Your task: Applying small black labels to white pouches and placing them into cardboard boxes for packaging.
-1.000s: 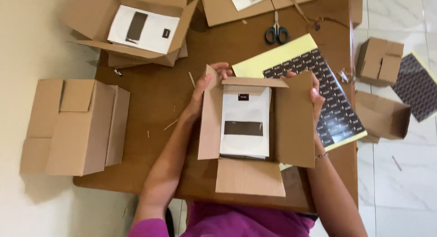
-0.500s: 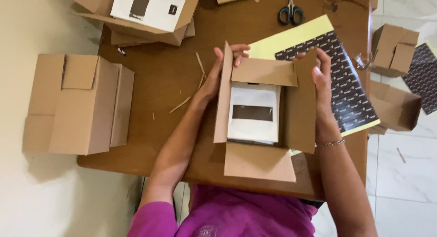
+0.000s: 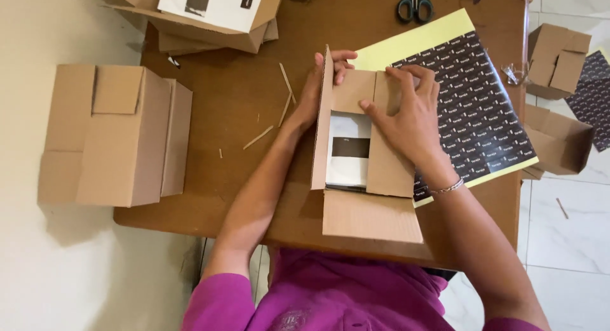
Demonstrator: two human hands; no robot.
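A small cardboard box (image 3: 375,207) sits on the brown wooden table (image 3: 229,102) in front of me. Inside it lies a white package (image 3: 346,150) with a dark band. My left hand (image 3: 321,83) grips the box's upright left flap near its far corner. My right hand (image 3: 406,115) lies flat on the right flap, pressing it down over the package, with the fingers reaching onto the folded far flap. The near flap hangs open toward me.
A black patterned sheet on yellow backing (image 3: 473,108) lies under the box's right side. Scissors (image 3: 414,6) rest at the table's far edge. An open box with a white package (image 3: 203,13) sits far left. A closed carton (image 3: 114,134) stands left; more cartons (image 3: 559,140) stand right.
The right flap, held open before, is now folded down over the package under my right hand. The far flap has folded inward too. My left hand stays on the left flap.
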